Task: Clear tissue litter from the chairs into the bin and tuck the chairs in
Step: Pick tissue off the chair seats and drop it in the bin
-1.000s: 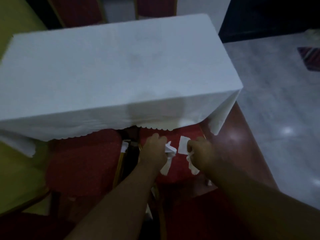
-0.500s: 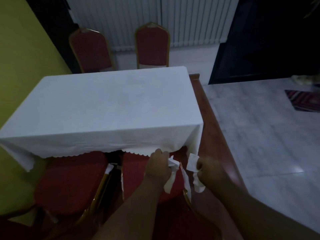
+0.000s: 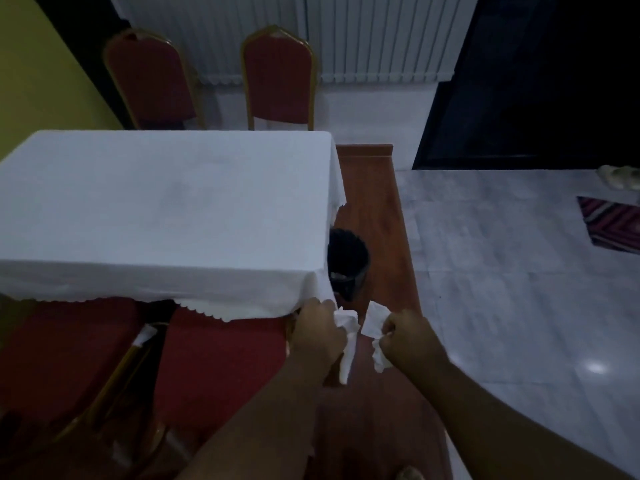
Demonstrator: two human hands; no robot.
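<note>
A long table point(image 3: 166, 209) under a white tablecloth point(image 3: 242, 289) fills the left of the room, its scalloped hem hanging over two red-cushioned chairs on the near side, the left one point(image 3: 65, 355) and the right one point(image 3: 221, 362), both pushed partly under. Two more red chairs with gold frames stand at the far side, one point(image 3: 149, 77) near the yellow wall and one point(image 3: 278, 74) beside it. A reddish-brown strip of floor point(image 3: 377, 209) runs along the table's right end, with pale tile point(image 3: 502, 271) beyond it. On that strip, just beside the table's near right corner, sits a dark bin point(image 3: 348, 263), half hidden by the cloth. In front of it the person's left hand point(image 3: 320, 332) is clenched around a crumpled white tissue point(image 3: 348, 341) that trails down from the fist. The right hand point(image 3: 408, 336) is closed on a second tissue point(image 3: 375, 323). Both are held near the bin, above the floor strip. A small white scrap point(image 3: 145, 333) lies between the two near chairs.
</note>
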